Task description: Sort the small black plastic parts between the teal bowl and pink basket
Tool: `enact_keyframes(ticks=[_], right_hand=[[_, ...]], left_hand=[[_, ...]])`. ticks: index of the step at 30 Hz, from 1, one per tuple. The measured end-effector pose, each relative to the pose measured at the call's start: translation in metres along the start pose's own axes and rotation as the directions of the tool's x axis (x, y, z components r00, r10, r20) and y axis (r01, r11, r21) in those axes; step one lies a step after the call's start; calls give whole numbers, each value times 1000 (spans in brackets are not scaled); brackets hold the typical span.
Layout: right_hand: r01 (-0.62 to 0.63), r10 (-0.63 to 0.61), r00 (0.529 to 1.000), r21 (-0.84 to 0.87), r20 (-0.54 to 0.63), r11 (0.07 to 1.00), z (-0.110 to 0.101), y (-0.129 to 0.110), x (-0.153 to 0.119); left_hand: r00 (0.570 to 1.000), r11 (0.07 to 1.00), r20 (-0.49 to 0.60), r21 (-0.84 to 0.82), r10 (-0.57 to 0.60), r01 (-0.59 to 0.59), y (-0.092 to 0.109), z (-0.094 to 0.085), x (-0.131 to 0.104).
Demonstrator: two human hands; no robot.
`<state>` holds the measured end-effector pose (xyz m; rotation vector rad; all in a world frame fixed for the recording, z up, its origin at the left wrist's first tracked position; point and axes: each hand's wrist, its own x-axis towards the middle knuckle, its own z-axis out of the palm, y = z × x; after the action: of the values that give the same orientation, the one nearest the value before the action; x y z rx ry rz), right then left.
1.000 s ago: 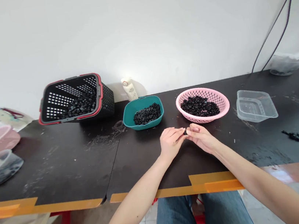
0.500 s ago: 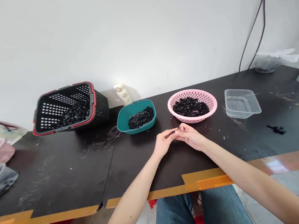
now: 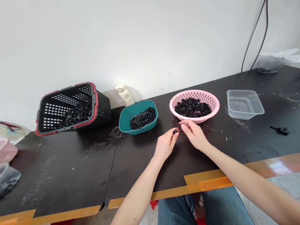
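Note:
Between the fingertips of my left hand [image 3: 165,143] is a small black piece [image 3: 175,131]. My right hand [image 3: 194,134] is just beside it, in front of the pink basket, its thumb and fingers apart and no piece visible in them. The pink perforated basket [image 3: 214,109] holds a heap of small black pieces [image 3: 192,107]. Left of it, a teal basin [image 3: 124,120] holds more black pieces [image 3: 143,118].
A dark red-rimmed basket [image 3: 103,106] with black pieces leans at the left, near a white bottle [image 3: 125,95]. At the right are a clear tray [image 3: 244,103] and a black cluster [image 3: 281,130]. Pink and clear containers [image 3: 0,180] stand far left.
My hands were touching at the fingertips and have moved apart. The small black piece stays in my left hand, while my right hand has opened and shifted slightly right and up.

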<state>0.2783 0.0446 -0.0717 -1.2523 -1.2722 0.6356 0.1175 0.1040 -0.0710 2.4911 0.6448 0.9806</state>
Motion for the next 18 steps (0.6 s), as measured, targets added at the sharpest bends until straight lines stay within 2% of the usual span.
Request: enact_keyframes(ticks=[3,6,8,12,18], right_hand=[[103,-87,985,-101,150,990,-1,-1,-1],[178,-124,928,-125,352,976,-1,-2,-2],[216,-123,902,-187,413,958,-2,-3,-2],[303,-174,912,-325,371,896,-4,-3,-5],[386,-286,900,-298,328,873,-1,1,-9]], left_hand=[[999,999,30,33,14,-14,4,0,-1],[996,999,79,23,46,-48,10,5,-5],[993,999,110,-19,50,-48,14,9,-7],[988,997,145,-57,59,-51,19,14,-11],[992,997,110,24,69,-72,21,16,-17]])
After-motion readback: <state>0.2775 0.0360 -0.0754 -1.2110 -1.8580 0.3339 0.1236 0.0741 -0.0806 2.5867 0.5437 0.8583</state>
